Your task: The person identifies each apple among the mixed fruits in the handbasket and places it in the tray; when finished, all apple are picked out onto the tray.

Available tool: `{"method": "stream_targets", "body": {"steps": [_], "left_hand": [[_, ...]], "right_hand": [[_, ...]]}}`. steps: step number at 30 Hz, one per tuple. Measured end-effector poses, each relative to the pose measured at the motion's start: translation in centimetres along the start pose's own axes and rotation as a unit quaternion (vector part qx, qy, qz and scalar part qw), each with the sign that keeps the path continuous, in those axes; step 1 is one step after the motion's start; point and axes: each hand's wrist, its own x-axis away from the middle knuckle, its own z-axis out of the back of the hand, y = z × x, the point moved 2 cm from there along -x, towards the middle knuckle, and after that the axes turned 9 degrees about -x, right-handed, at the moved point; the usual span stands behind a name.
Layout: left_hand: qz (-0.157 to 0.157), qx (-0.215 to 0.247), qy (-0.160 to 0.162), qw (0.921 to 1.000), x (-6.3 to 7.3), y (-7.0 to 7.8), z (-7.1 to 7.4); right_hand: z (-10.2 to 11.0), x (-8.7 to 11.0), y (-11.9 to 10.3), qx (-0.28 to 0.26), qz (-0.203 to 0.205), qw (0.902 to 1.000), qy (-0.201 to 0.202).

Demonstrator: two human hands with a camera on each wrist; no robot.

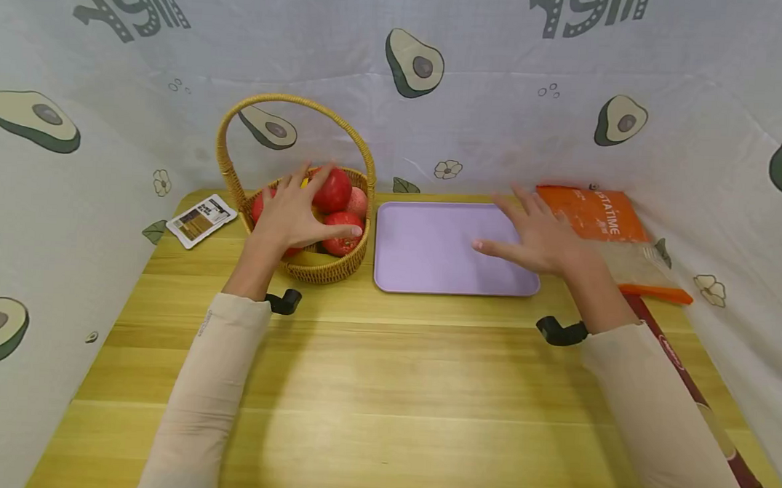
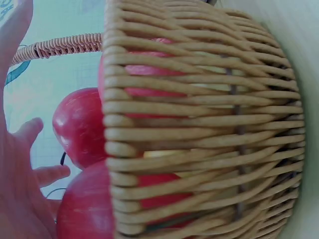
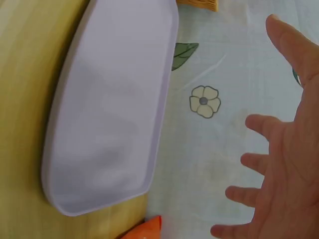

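My left hand (image 1: pixel 287 214) is spread over a wicker basket (image 1: pixel 320 272) with a tall arched handle, and it hides part of the contents. Inside lie several red, apple-like fruits, among them a dark glossy one (image 1: pixel 333 190), a striped one (image 1: pixel 342 234) and a rough pinkish one (image 1: pixel 358 202). The left wrist view shows the woven side (image 2: pixel 199 119) close up, with the fingers beside the red fruit (image 2: pixel 79 124) and no grip on it. Above the right part of a flat lilac tray (image 1: pixel 436 250) hovers my right hand (image 1: pixel 538 236), fingers apart and holding nothing.
At the back right lies an orange and clear bag (image 1: pixel 595 216), with a long dark red packet (image 1: pixel 693 381) along the right edge. A small white packet (image 1: pixel 201 220) rests left of the basket. Printed cloth (image 1: pixel 488 117) hangs behind the wooden table (image 1: pixel 398 390).
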Motion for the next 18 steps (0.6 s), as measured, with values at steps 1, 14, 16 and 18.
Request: {"method": "stream_targets", "body": {"steps": [1, 14, 16, 18], "left_hand": [[0.004, 0.013, 0.005, 0.9999, 0.0, -0.1, -0.1], [0.068, 0.128, 0.050, 0.9882, -0.4, -0.8, -0.4], [0.073, 0.132, 0.055, 0.9871, -0.6, -0.8, -0.4], [0.076, 0.136, 0.059, 0.9860, -0.8, -0.8, -0.4]], "right_hand": [[-0.1, 0.1, 0.1, 0.002, 0.005, 1.0000, 0.005], [-2.5, 1.8, 1.3, -0.019, 0.030, 0.9986, 0.038], [-2.8, 2.0, 1.6, -0.027, 0.036, 0.9980, 0.045], [-3.1, 2.1, 1.9, -0.035, 0.042, 0.9972, 0.051]]}}
